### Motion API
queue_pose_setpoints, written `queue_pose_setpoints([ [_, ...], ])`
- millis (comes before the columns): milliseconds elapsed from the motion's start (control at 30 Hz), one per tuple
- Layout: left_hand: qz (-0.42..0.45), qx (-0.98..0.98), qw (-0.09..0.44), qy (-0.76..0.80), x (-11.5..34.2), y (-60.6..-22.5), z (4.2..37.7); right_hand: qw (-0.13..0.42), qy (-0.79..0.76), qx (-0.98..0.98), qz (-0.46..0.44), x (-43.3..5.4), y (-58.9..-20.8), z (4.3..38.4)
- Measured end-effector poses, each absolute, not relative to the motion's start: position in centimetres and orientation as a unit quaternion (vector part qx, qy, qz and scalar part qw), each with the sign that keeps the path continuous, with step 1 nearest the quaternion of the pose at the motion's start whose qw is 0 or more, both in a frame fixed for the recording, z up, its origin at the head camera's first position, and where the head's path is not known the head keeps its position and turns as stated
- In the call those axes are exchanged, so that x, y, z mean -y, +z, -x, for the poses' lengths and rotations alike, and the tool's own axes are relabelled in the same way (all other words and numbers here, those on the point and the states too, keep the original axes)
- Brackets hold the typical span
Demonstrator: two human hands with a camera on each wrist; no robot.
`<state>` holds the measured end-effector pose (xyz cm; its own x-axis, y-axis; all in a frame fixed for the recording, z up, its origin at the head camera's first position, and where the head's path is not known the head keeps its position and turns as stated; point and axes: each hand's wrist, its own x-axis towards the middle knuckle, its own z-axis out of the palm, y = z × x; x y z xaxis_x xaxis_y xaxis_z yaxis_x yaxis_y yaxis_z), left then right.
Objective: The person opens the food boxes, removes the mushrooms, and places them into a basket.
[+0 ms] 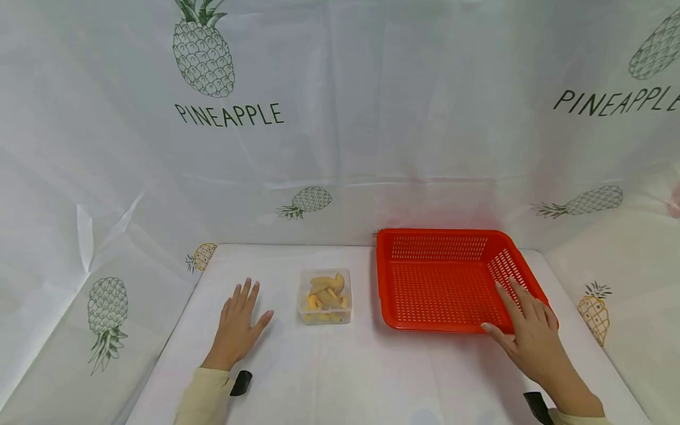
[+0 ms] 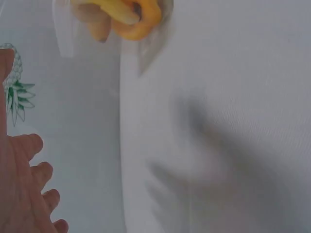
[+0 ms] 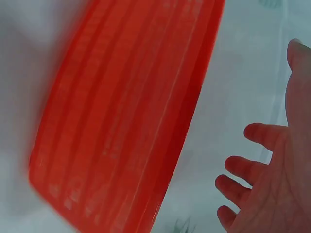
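Near the red basket [image 1: 432, 289], right grip [image 1: 533, 339] outspread

Basket [image 1: 438, 289] glossy plastic; box [image 1: 325, 319] clear plastic; backdrop [image 1: 361, 130] creased, faintly shiny

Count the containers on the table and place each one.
2: the clear box, right of the left hand, and the red basket, farther right, partly behind the right hand. No others show.

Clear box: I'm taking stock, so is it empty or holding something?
Holding something: the head view shows yellow pieces heaped inside the clear box; the left wrist view shows some too.
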<state>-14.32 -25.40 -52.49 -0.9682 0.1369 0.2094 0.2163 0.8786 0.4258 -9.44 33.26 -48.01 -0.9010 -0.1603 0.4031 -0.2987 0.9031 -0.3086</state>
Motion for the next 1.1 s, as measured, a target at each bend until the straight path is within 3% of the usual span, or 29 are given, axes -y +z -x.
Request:
queue_pose_setpoints([
  [400, 0.134, 0.947, 0.121, -0.266, 22.2, -53.9, 14.0, 0.223, 0.196, 0.931, -0.211, -25.8, -48.4, 9.6],
  [867, 0.100, 0.893, 0.047, -0.436, 18.0, -54.8, 13.6, 0.230, 0.244, 0.895, -0.293, -18.1, -49.3, 9.3],
  [1100, 0.102, 0.863, 0.052, -0.492, 16.2, -55.4, 14.0, 0.240, 0.255, 0.871, -0.343, -14.9, -49.7, 9.3],
])
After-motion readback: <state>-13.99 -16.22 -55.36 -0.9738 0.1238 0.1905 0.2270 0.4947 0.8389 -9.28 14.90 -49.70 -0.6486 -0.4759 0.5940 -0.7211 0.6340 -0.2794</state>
